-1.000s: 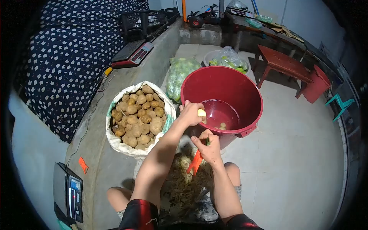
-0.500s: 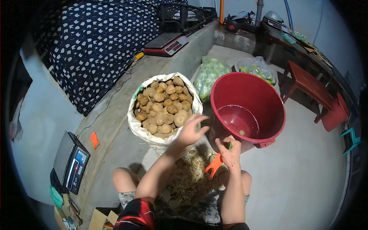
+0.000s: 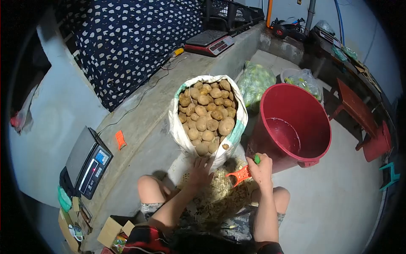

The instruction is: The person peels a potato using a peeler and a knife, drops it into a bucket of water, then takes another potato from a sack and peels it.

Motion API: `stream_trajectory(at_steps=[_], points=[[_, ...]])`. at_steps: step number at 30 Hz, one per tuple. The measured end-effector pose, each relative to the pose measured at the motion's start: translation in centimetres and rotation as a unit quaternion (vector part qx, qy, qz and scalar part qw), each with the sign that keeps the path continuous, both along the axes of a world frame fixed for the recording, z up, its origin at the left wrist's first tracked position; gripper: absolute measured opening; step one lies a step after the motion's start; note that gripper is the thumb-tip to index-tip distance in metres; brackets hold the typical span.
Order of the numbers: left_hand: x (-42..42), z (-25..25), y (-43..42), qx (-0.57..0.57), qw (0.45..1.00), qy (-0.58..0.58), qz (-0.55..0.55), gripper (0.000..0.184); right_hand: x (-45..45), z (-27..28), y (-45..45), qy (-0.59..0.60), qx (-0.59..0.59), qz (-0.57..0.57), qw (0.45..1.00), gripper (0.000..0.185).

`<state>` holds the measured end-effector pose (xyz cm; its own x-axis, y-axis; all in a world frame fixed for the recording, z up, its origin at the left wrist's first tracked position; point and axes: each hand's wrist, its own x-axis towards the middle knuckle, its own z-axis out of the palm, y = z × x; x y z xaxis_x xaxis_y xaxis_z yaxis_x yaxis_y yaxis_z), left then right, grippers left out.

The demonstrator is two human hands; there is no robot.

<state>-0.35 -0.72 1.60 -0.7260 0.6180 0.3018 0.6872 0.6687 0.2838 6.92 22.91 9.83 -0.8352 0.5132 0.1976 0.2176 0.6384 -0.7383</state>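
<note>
My left hand (image 3: 200, 172) is at the near side of a white sack (image 3: 179, 134), fingers spread and empty, touching or very near the cloth. Many unpeeled potatoes (image 3: 202, 111) fill the sack. My right hand (image 3: 261, 169) is wrapped round an orange peeler (image 3: 240, 174) with a green part showing at the thumb. It is just in front of a large red bin (image 3: 270, 139) that holds some liquid. Peelings (image 3: 220, 190) lie in a heap between my legs, below both hands.
A scale (image 3: 95, 169) and an orange tool (image 3: 120, 139) rest on the ledge at left. Another scale (image 3: 211, 43) is farther back. Behind the bin are a bag of green vegetables (image 3: 256, 82) and a basin with a plastic bag. A red bench (image 3: 355, 106) stands at right.
My left hand has come away from the bin, its pale yellow piece gone from it, and moved to the sack's near side. My right hand keeps the peeler. The view has swung left.
</note>
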Motion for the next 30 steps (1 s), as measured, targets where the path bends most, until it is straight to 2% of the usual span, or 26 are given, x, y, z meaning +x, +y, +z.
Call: stream_trajectory(at_steps=[4, 6, 7, 9, 11, 13, 14, 16, 17, 18, 20, 21, 23, 27, 30], points=[[0.1, -0.7, -0.8, 0.03, 0.999, -0.025, -0.022, 0.075, -0.3, 0.0, -0.5, -0.009, 0.009, 0.019, 1.0, 0.036], [-0.2, -0.6, -0.6, 0.067, 0.997, -0.01, -0.024, 0.063, -0.3, 0.2, -0.5, -0.016, 0.008, 0.019, 1.0, 0.037], [-0.7, -0.6, -0.7, 0.068, 0.997, -0.01, -0.021, 0.063, -0.3, 0.2, -0.6, -0.017, 0.009, 0.022, 1.0, 0.037], [-2.7, -0.7, -0.9, 0.105, 0.99, -0.095, -0.011, 0.045, -0.1, 0.1, -0.6, -0.02, 0.022, 0.01, 1.0, 0.038], [-6.4, 0.7, -0.8, 0.127, 0.985, -0.115, -0.023, 0.032, 0.0, -0.1, -0.6, -0.021, 0.02, 0.009, 1.0, 0.038], [-9.2, 2.1, -0.2, 0.185, 0.979, 0.026, 0.078, 0.028, -0.1, -0.1, -0.6, -0.02, 0.02, 0.011, 1.0, 0.037], [-10.3, 3.0, -0.3, 0.187, 0.979, 0.027, 0.078, 0.028, -0.1, -0.1, -0.7, -0.022, 0.023, 0.014, 0.999, 0.037], [-11.9, 5.2, -0.4, 0.074, 0.994, -0.049, 0.063, 0.03, -0.1, -0.2, -0.5, -0.022, 0.028, 0.016, 0.999, 0.037], [-12.1, 6.1, -0.1, -0.053, 0.977, -0.181, 0.101, 0.038, -0.1, -0.4, -0.4, -0.023, 0.03, 0.017, 0.999, 0.037], [-11.8, 6.3, 0.1, -0.054, 0.977, -0.18, 0.1, 0.038, -0.1, -0.5, -0.4, -0.023, 0.032, 0.018, 0.999, 0.037], [-10.6, 6.2, 0.1, -0.166, 0.979, -0.113, 0.039, 0.046, -0.3, -0.6, -0.4, -0.018, 0.039, 0.022, 0.999, 0.037], [-10.2, 5.5, 0.0, -0.167, 0.978, -0.115, 0.038, 0.046, -0.3, -0.7, -0.4, -0.014, 0.049, 0.028, 0.998, 0.037], [-9.8, 3.2, -0.4, -0.078, 0.996, -0.032, 0.041, 0.029, -0.4, -0.7, -0.7, -0.023, 0.041, 0.032, 0.998, 0.037], [-9.8, 1.5, -0.3, -0.033, 0.999, -0.002, 0.016, 0.031, -0.6, -1.4, -0.7, -0.027, 0.046, 0.043, 0.998, 0.036], [-9.3, 2.6, -0.1, 0.04, 0.996, -0.037, 0.063, 0.038, -0.5, -1.8, -0.4, -0.028, 0.07, 0.046, 0.996, 0.033]])
